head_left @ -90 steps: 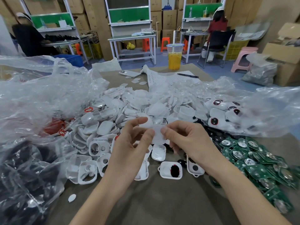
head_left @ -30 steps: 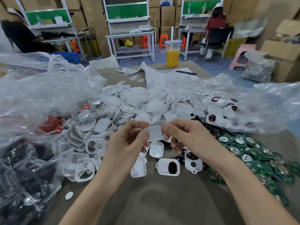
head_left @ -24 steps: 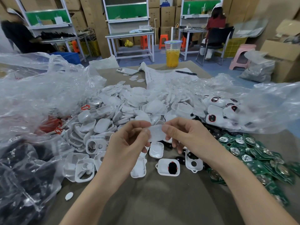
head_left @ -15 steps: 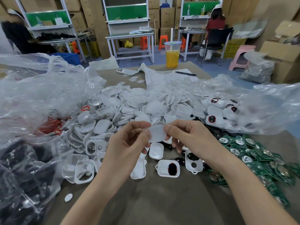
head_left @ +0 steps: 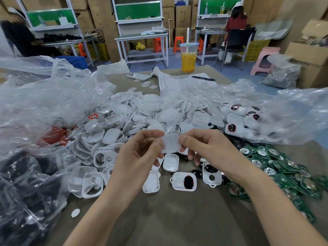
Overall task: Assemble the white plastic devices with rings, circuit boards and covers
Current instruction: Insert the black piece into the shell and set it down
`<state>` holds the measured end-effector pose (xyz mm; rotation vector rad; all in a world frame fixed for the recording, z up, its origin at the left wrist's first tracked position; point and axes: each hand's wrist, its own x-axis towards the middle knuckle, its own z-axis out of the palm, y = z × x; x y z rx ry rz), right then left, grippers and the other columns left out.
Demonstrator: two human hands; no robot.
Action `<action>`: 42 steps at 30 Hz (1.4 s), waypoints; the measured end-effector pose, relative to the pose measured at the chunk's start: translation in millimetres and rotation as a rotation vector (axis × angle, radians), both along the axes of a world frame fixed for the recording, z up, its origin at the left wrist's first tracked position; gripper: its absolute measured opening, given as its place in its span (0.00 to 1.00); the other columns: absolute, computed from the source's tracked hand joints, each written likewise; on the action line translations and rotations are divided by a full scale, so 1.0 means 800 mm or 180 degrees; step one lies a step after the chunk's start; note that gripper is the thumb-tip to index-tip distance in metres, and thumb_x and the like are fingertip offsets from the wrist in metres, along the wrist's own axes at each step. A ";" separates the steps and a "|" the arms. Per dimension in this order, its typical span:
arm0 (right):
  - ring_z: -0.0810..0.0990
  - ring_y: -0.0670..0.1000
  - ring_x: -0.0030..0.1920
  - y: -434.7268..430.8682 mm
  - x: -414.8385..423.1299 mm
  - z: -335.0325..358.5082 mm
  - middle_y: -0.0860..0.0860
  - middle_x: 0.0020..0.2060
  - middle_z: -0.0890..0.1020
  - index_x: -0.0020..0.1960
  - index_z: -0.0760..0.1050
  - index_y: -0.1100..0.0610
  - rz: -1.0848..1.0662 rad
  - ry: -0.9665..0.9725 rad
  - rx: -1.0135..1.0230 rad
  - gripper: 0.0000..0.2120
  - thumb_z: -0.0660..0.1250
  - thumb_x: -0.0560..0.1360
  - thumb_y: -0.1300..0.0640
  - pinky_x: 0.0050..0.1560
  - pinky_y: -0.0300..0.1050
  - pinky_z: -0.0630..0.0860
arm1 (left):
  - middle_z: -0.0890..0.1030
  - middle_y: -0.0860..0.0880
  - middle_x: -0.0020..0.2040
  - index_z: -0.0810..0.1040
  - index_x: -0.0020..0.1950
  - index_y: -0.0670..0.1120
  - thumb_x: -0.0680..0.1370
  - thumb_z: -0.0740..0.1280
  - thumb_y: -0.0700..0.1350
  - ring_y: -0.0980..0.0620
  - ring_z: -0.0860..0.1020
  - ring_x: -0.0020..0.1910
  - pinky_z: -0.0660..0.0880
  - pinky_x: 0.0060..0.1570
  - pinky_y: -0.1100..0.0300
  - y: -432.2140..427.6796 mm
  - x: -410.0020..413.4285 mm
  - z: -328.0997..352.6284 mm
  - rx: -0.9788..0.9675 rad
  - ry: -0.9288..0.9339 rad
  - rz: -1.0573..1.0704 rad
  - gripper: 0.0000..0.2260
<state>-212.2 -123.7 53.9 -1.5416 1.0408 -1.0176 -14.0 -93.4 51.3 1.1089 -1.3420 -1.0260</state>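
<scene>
Cover [head_left: 170,143] first: a thin, milky white plastic piece, pinched between my two hands above the middle of the desk [head_left: 177,219]. My left hand [head_left: 140,153] nips its left edge between thumb and forefinger. My right hand [head_left: 204,148] does the same on its right edge. The other fingers of both curl loosely underneath, touching nothing I can make out. I hold it by the edges, I think, so the flat face is free to turn and I can check which way it seats. Just below, toward the near edge, an open white shell [head_left: 183,181] lies face up with a dark part in it, likely the body this cover closes. The heap of loose white shells [head_left: 142,114] fills the desk's middle, within reach of either hand. Green circuit boards [head_left: 276,166] lie spread along the right edge. Red rings [head_left: 55,137] sit in a bag by the left edge, and finished devices [head_left: 236,121] sit bagged toward the far right, each stock apart so nothing mixes.
</scene>
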 end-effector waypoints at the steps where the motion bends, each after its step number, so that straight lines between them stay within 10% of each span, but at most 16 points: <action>1: 0.78 0.47 0.34 0.000 0.000 0.000 0.48 0.40 0.85 0.41 0.84 0.49 -0.0016 0.0014 -0.0021 0.08 0.70 0.77 0.49 0.34 0.40 0.76 | 0.83 0.53 0.38 0.83 0.49 0.57 0.80 0.69 0.44 0.56 0.79 0.34 0.74 0.34 0.68 0.000 0.000 0.000 -0.0004 -0.0014 0.0002 0.08; 14: 0.78 0.47 0.32 -0.010 -0.010 -0.005 0.48 0.37 0.84 0.48 0.83 0.45 -0.0661 -0.0095 -0.0337 0.09 0.65 0.82 0.53 0.31 0.39 0.75 | 0.82 0.57 0.40 0.81 0.50 0.63 0.74 0.64 0.54 0.59 0.70 0.29 0.67 0.30 0.70 0.006 -0.012 -0.019 0.0067 -0.1047 -0.0345 0.08; 21: 0.74 0.39 0.55 0.015 -0.027 -0.014 0.33 0.47 0.79 0.51 0.80 0.42 -0.0861 0.1751 -0.1376 0.10 0.62 0.79 0.42 0.54 0.26 0.64 | 0.82 0.56 0.40 0.79 0.49 0.62 0.76 0.65 0.51 0.60 0.70 0.27 0.68 0.32 0.72 0.009 -0.014 -0.025 -0.0061 -0.1418 -0.0454 0.06; 29: 0.65 0.36 0.66 0.053 -0.061 -0.032 0.33 0.59 0.75 0.54 0.81 0.38 -0.0319 0.2496 -0.1544 0.26 0.62 0.65 0.24 0.70 0.37 0.58 | 0.81 0.56 0.41 0.77 0.47 0.63 0.74 0.62 0.53 0.61 0.70 0.29 0.69 0.34 0.70 0.009 -0.015 -0.030 -0.0024 -0.1798 -0.0542 0.07; 42: 0.59 0.39 0.71 0.052 -0.052 -0.042 0.41 0.64 0.74 0.54 0.81 0.41 -0.0117 0.2670 -0.1609 0.27 0.61 0.67 0.25 0.79 0.49 0.47 | 0.81 0.55 0.39 0.76 0.48 0.64 0.78 0.64 0.49 0.60 0.73 0.30 0.70 0.34 0.65 0.010 -0.021 -0.037 -0.0072 -0.2079 -0.0475 0.08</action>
